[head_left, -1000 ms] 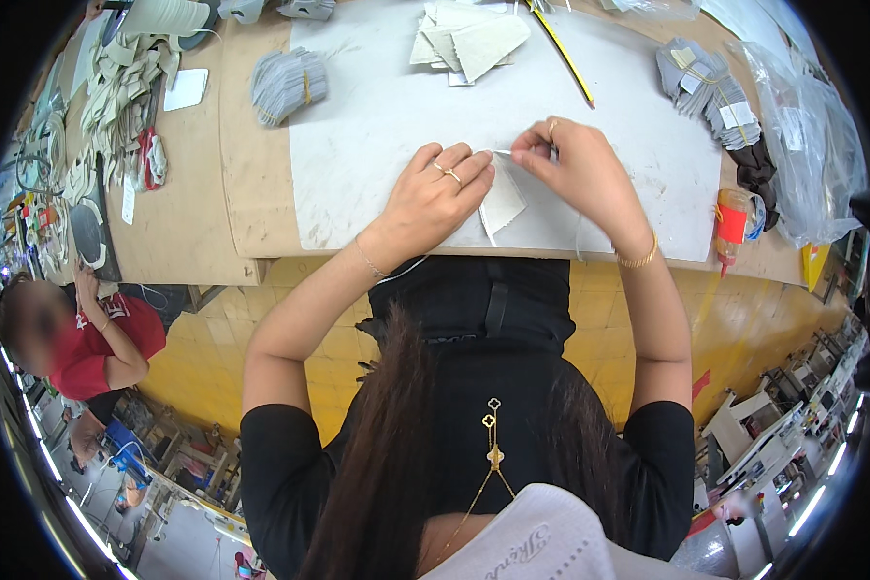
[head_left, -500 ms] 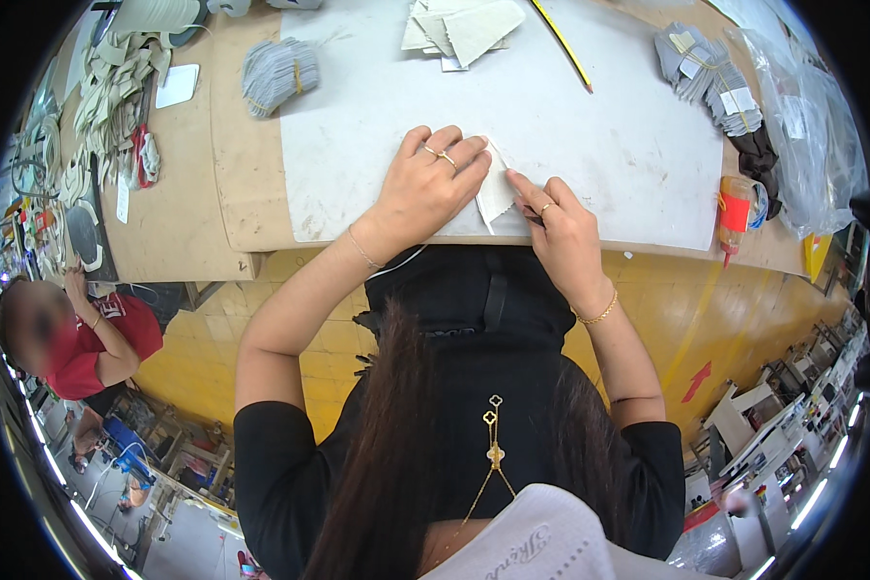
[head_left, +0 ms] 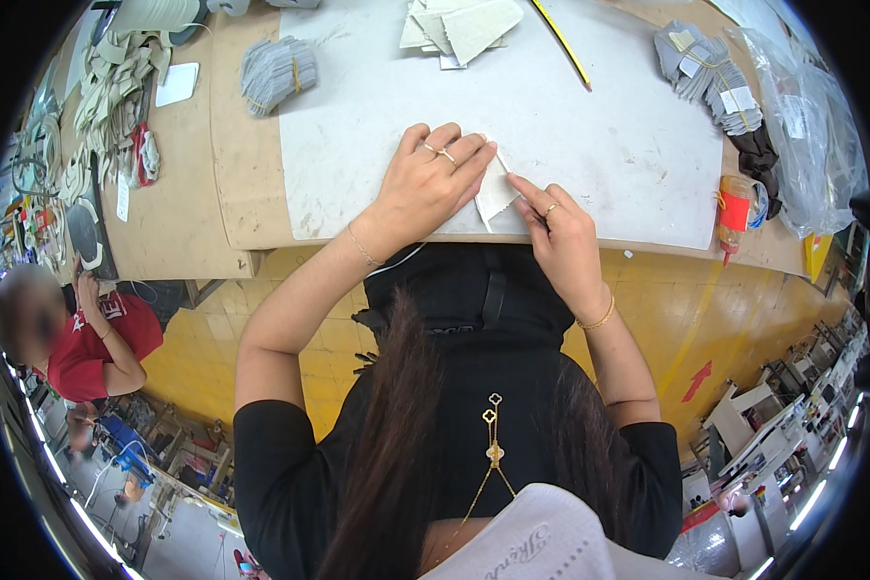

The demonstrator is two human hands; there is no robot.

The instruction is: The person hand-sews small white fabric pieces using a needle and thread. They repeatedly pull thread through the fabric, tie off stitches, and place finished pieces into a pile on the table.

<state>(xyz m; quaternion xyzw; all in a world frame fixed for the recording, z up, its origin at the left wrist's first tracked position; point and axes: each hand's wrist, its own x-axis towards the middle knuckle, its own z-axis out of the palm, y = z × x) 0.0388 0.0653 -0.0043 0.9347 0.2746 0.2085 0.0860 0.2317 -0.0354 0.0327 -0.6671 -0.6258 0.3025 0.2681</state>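
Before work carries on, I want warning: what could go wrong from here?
The cream fabric piece might shift or crease if the left hand and right hand press unevenly. It lies close to the front edge of the table, so it could slip off. The red-banded bottle, near that edge, might get knocked down.

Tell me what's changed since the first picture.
The right hand left its pinch near the far tip of the cream piece and came nearer the body, a fingertip now at the right edge. The left hand still lies on the piece; pencil and stack stayed.
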